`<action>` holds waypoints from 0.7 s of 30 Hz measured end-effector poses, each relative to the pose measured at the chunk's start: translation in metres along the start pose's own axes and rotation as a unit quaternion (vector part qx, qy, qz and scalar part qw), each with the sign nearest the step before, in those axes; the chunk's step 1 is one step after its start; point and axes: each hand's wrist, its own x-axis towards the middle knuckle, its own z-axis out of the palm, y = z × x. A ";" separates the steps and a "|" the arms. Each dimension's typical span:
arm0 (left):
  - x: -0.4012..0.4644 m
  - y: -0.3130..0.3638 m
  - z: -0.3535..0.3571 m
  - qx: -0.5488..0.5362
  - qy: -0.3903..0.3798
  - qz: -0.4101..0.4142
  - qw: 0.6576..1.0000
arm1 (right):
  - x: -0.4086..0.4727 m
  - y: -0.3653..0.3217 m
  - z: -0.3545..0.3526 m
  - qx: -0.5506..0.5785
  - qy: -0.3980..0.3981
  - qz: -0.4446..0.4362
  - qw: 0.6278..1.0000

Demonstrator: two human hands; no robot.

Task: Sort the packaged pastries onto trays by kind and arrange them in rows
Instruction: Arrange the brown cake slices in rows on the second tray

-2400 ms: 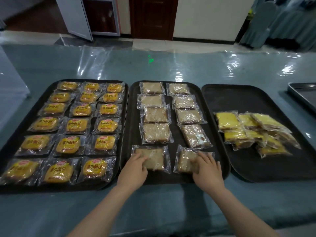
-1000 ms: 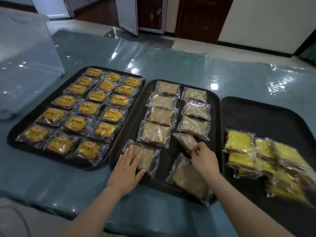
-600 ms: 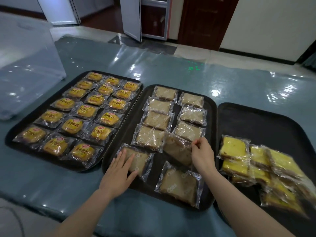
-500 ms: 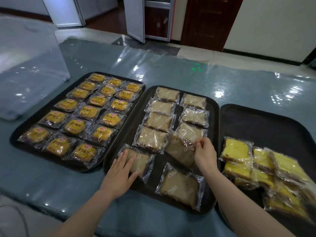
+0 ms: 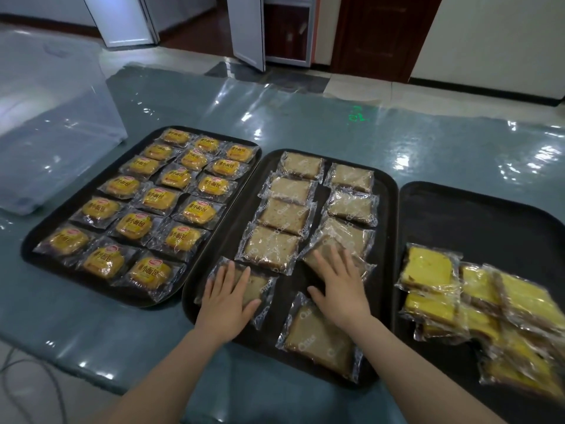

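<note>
Both hands lay flat with fingers spread on the middle tray [image 5: 385,209]. The left hand [image 5: 226,296] pressed a brown cake [image 5: 253,287] at the near left corner; the right hand [image 5: 341,286] pressed a tilted brown cake [image 5: 321,250] in the right column. Round buns [image 5: 171,209] filled the left tray [image 5: 39,240] in rows, and yellow slices [image 5: 428,267] lay heaped on the right tray [image 5: 474,215].

three black trays [image 5: 379,185]. round buns [image 5: 183,237]: yellow-orange, clear wrappers with red logo and dark print. brown cake slices [image 5: 282,214]: clear wrappers, white lettering. yellow cake slices [image 5: 426,267]: clear wrappers. table [image 5: 305,123]: glossy teal-grey.
</note>
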 end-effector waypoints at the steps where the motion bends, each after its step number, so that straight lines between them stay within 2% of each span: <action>1: 0.000 0.001 0.002 0.006 -0.008 -0.006 1.000 | 0.000 -0.002 0.006 0.001 -0.024 -0.001 1.000; 3: -0.001 0.003 0.006 0.005 -0.014 -0.014 1.000 | -0.002 0.000 0.015 -0.022 -0.047 -0.001 0.999; 7: -0.006 0.001 0.011 0.008 0.004 -0.013 1.000 | -0.022 0.004 0.026 -0.068 -0.023 -0.034 0.997; 10: -0.008 0.004 0.011 0.006 0.011 -0.006 1.000 | -0.043 0.005 0.032 -0.097 -0.040 -0.045 0.993; 16: -0.018 0.004 0.008 -0.002 -0.021 0.019 1.000 | -0.065 -0.017 0.040 -0.144 -0.047 0.067 0.986; 21: -0.024 0.004 0.005 -0.026 -0.040 0.023 0.999 | -0.069 -0.050 0.057 -0.085 -0.044 0.157 0.983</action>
